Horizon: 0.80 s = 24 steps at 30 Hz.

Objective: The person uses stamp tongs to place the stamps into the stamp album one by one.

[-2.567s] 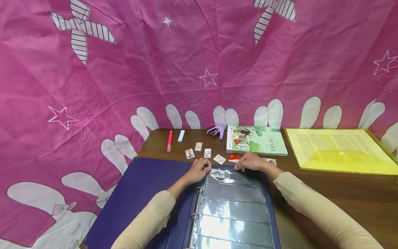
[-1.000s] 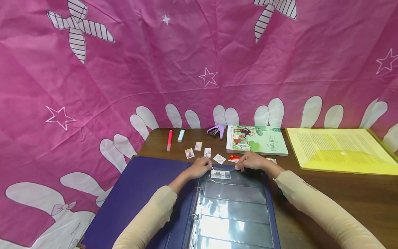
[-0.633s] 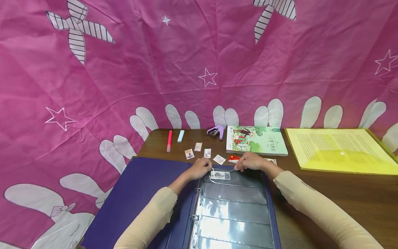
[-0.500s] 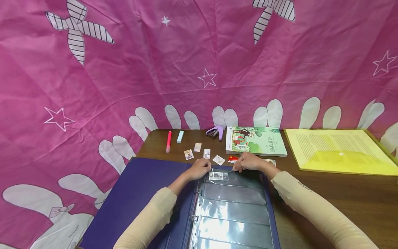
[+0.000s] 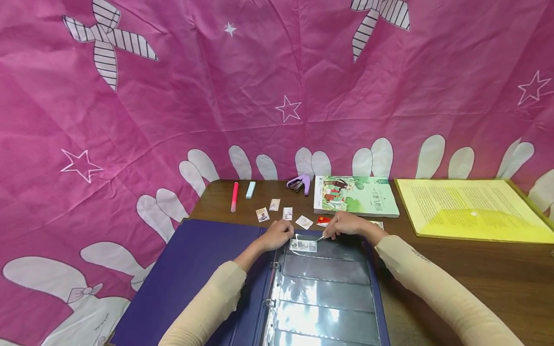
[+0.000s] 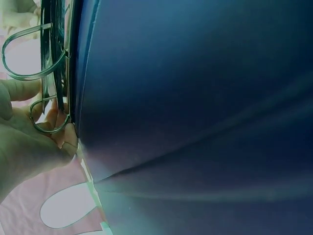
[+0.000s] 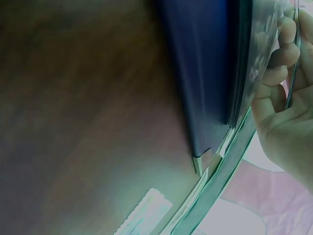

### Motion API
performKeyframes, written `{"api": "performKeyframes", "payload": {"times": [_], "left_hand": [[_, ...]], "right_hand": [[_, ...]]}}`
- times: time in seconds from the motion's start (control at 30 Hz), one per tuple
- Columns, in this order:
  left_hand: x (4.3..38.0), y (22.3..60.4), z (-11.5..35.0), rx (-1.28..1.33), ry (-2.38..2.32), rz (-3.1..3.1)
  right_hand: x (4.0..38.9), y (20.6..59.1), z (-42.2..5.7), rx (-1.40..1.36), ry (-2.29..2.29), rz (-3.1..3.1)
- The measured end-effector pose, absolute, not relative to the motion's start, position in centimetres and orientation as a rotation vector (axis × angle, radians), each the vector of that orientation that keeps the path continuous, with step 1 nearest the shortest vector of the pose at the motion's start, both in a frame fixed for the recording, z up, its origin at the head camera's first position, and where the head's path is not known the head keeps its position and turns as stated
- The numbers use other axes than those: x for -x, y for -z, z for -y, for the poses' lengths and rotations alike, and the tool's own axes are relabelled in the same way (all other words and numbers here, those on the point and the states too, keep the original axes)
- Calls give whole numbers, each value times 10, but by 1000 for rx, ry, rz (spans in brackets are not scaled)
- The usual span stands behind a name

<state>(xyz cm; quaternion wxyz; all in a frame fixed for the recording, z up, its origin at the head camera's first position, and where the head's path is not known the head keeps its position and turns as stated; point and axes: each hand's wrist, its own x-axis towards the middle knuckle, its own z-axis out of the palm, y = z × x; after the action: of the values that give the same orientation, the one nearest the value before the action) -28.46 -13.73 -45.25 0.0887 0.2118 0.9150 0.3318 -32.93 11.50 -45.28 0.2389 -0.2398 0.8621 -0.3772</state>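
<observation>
A blue ring binder album [image 5: 203, 269] lies spread on the table, its right side bearing a dark page [image 5: 329, 269] with clear pockets. A strip of stamps [image 5: 303, 246] is at the left of the top pocket, slightly tilted. My left hand [image 5: 277, 235] pinches the page's top left corner; in the left wrist view its thumb and fingers [image 6: 22, 90] are close beside the metal rings [image 6: 49, 115]. My right hand [image 5: 346, 225] holds thin metal tweezers [image 5: 320, 238], whose tip meets the strip's right end. The tweezers' shaft [image 7: 294, 68] runs across the palm in the right wrist view.
Several loose stamps [image 5: 262, 215] lie beyond the album, some partly behind my right hand. Farther back are a red pen [image 5: 234, 196], a pale blue box [image 5: 250, 190], a purple stapler [image 5: 299, 183] and a green book [image 5: 357, 197]. A yellow folder [image 5: 473, 206] is at the right.
The stamp strip has shifted a little left and down within the top pocket. My right hand with the tweezers has followed it left; my left hand stays at the page corner.
</observation>
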Motion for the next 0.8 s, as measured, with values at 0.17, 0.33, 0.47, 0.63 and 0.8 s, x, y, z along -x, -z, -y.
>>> {"api": "performKeyframes", "payload": {"times": [0.17,0.33,0.47,0.63,0.8], "left_hand": [[285,453,137,-626,-973,-2732],[284,453,136,-615,-968,-2734],[283,454,137,-621,-973,-2738],[283,457,138,-662,-970,-2758],[281,455,138,-692,-966,-2761]], "right_hand": [[330,454,-115,686,1052,-2337],[329,453,-115,702,1049,-2342],[327,450,-117,743,1027,-2358],[327,448,-118,790,996,-2362],[326,445,-120,827,941,-2396]]}}
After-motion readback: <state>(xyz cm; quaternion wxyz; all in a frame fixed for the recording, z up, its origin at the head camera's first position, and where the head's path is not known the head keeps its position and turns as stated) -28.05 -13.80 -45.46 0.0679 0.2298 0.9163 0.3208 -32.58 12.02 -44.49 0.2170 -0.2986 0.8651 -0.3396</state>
